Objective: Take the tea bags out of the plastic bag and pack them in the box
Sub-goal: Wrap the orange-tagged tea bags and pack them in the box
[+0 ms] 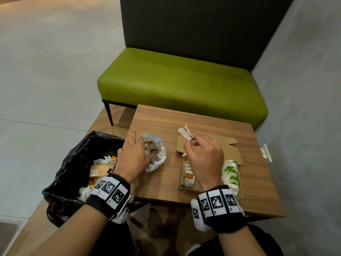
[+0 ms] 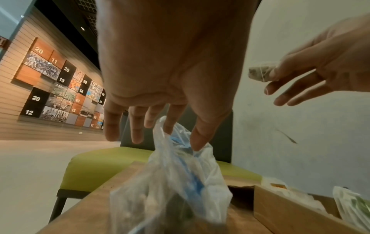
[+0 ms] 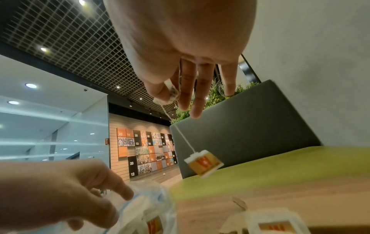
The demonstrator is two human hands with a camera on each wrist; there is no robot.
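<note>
On the wooden table [image 1: 156,119] lies a clear plastic bag [image 1: 159,156] with tea bags inside. My left hand [image 1: 137,150] pinches its rim [image 2: 162,125] between thumb and forefinger. To its right stands an open cardboard box [image 1: 219,143] holding a row of tea bags [image 1: 189,177] and green-labelled packets [image 1: 230,172]. My right hand [image 1: 191,141] hovers over the box and pinches one tea bag [image 1: 184,133] between thumb and forefinger. The tea bag's string and orange tag [image 3: 204,164] hang below the hand.
A black bin bag [image 1: 73,154] full of rubbish stands against the table's left edge. A green bench [image 1: 175,84] with a dark backrest sits behind the table. A grey wall [image 1: 304,89] runs close along the right side.
</note>
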